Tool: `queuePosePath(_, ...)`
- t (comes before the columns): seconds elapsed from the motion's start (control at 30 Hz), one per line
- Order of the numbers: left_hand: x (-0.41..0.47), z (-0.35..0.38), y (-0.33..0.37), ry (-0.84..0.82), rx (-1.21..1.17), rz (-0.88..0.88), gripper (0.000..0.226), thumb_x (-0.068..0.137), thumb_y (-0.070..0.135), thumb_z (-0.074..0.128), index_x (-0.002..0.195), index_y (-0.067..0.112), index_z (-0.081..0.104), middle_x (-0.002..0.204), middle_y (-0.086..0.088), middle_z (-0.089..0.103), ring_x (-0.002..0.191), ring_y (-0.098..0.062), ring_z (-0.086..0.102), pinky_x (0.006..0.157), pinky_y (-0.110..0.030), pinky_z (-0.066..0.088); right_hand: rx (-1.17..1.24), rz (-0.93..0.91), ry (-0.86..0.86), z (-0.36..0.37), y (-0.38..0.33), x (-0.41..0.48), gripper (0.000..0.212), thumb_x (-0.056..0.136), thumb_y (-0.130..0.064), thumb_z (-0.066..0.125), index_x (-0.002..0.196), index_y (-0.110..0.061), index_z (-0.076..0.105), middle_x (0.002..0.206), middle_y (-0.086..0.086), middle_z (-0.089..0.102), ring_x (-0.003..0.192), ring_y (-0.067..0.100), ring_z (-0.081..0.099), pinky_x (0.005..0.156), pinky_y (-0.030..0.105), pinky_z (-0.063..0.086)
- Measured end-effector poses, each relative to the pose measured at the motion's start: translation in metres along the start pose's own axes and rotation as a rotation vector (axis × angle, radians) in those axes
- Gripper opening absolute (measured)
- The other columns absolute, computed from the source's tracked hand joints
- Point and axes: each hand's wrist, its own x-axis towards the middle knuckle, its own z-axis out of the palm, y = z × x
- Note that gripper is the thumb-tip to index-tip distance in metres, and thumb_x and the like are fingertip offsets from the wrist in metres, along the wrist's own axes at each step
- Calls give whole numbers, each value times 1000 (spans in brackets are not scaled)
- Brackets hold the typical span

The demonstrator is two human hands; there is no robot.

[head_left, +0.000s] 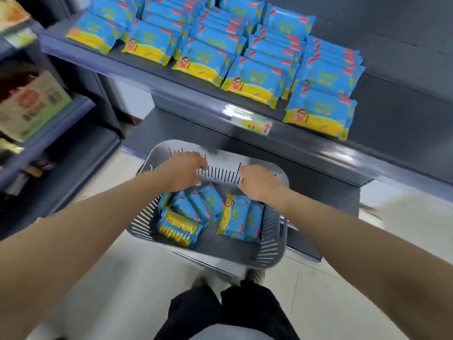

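Observation:
A grey slotted plastic basket [272, 260] stands low in front of me, under a dark shelf. Several blue-and-yellow snack packets [198, 207] lie in it, one more packet [236, 217] lies at its right side, and a yellow ridged pack [179, 229] lies at its front left. My left hand [183, 173] hovers over the left packets, its fingers curled downward with nothing visible in them. My right hand [257, 184] hovers over the right packet, back up, fingers bent down, nothing seen in its grasp. The palms are hidden.
The dark shelf [171, 81] above the basket carries rows of the same blue-and-yellow packets [252, 82], with a price label [256, 125] on its front edge. A second shelf unit at the left holds a cardboard box [29, 101]. Pale floor [110, 278] surrounds my feet.

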Motion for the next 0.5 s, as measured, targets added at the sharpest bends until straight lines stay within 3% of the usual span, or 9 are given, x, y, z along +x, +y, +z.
queuePosePath(0.1,-11,40,-25,-201,63,-25,40,80,24,69,118,16,57,119,-6,56,110,-25,53,91,-31,39,53,88,-112,46,-1,13,14,91,-15,51,80,-8,46,75,6,47,78,27,51,59,31,35)
queuePosePath(0.2,-16,67,-44,-298,97,-57,42,82,25,67,122,20,54,125,-3,52,111,-24,52,91,-31,38,76,200,-225,84,-1,21,22,92,-17,53,73,-7,49,72,6,50,75,25,54,47,28,34)
queuePosePath(0.3,-13,93,-57,-383,127,-89,45,83,21,66,125,19,51,132,-4,48,113,-26,52,89,-32,41,149,317,-301,111,0,27,20,90,-24,59,90,-4,60,81,7,55,66,20,55,50,26,36)
queuePosePath(0.33,-11,102,-60,-415,120,-107,48,82,18,68,127,18,50,134,-5,47,114,-27,51,91,-33,42,170,346,-321,117,0,28,25,90,-27,60,95,-3,59,87,8,58,71,20,58,53,27,40)
queuePosePath(0.43,-7,123,-62,-516,186,-96,54,81,16,71,130,13,47,140,-9,44,121,-29,48,98,-35,42,308,457,-302,129,-1,33,55,88,-29,64,130,1,46,125,14,57,109,27,59,82,33,49)
queuePosePath(0.5,-6,131,-60,-571,290,-42,55,82,17,70,131,12,47,138,-9,45,121,-29,48,98,-37,43,449,539,-275,138,-1,38,70,84,-27,69,139,1,35,134,14,52,115,27,56,89,34,49)
